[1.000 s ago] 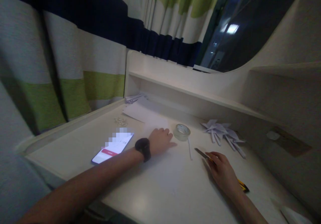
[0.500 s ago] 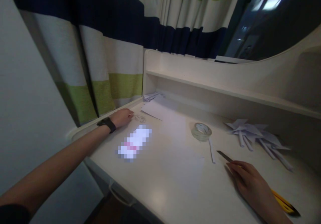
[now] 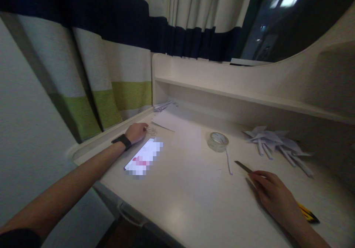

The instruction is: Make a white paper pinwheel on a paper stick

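My right hand (image 3: 276, 192) is closed around a utility knife (image 3: 309, 214) with a yellow and black handle. Its long blade points left, toward a thin rolled paper stick (image 3: 229, 161) lying beside a roll of clear tape (image 3: 217, 142). At the desk's left edge, my left hand (image 3: 137, 132), with a dark band on its wrist, has its fingers curled at a small pale tangle (image 3: 151, 130). Whether they grip part of it is hard to see. A phone (image 3: 142, 157) with a lit, partly blurred screen lies just in front of that hand.
Folded paper pinwheel shapes on paper sticks (image 3: 273, 138) lie at the right. White paper sheets (image 3: 169, 119) and a bundle of rolled sticks (image 3: 164, 106) are at the back left corner. A raised shelf (image 3: 222, 90) runs along the back; a striped curtain (image 3: 130, 63) hangs at the left.
The view has shifted slightly, moving most of the desk things a little left in the picture. Both hands keep nearly the same places and the knife stays in my right hand.
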`<control>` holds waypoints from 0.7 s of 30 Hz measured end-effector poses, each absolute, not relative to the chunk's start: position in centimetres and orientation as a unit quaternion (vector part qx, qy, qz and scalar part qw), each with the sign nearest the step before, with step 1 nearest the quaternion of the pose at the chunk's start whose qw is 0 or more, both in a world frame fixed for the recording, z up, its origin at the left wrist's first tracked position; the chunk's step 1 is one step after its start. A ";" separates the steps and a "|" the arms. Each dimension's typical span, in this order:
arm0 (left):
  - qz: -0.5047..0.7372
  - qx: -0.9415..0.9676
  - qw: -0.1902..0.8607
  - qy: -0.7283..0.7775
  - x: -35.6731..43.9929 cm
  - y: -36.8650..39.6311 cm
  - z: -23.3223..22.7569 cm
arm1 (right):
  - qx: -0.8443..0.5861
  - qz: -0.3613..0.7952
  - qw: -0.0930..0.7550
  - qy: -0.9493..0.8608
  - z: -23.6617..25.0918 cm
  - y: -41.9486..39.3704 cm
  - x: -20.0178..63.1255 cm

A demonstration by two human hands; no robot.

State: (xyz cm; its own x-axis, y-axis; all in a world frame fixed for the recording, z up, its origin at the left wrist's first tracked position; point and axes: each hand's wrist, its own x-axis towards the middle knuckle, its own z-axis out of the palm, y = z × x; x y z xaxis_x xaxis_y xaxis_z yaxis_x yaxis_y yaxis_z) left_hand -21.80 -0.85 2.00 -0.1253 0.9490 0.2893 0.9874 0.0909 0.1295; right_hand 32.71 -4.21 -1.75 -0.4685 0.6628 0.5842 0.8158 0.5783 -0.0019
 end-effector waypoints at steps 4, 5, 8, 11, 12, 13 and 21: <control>-0.163 -0.639 0.072 -0.748 -22.1 -0.3 1.3 | -0.431 -0.138 0.266 -0.851 -1.7 -4.3 32.6; -0.168 -0.637 0.074 -0.749 -22.2 -0.3 1.1 | -0.432 -0.137 0.264 -0.851 -1.7 -4.3 32.5; -0.188 -0.633 0.071 -0.748 -22.3 -0.3 1.0 | -0.435 -0.134 0.256 -0.853 -1.9 -4.3 32.5; -0.211 -0.633 0.063 -0.742 -22.6 -0.4 1.0 | -0.432 -0.132 0.255 -0.855 -2.2 -4.2 32.7; -0.218 -0.632 0.062 -0.741 -22.7 -0.5 1.1 | -0.431 -0.130 0.256 -0.855 -2.3 -4.1 32.7; -0.227 -0.630 0.063 -0.740 -22.8 -0.6 1.2 | -0.431 -0.127 0.258 -0.855 -2.4 -4.0 32.8; -0.327 -0.673 0.074 -0.659 -17.3 -3.2 4.7 | -0.463 -0.012 0.302 -0.833 -0.5 -5.0 30.5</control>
State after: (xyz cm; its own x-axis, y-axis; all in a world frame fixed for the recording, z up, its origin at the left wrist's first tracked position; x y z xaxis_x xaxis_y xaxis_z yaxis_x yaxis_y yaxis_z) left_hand -17.34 -3.24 4.73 -0.0826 0.8391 0.5376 0.9361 -0.1197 0.3306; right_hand 30.46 -4.97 -0.55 -0.3891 0.7642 0.5145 0.7787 0.5712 -0.2595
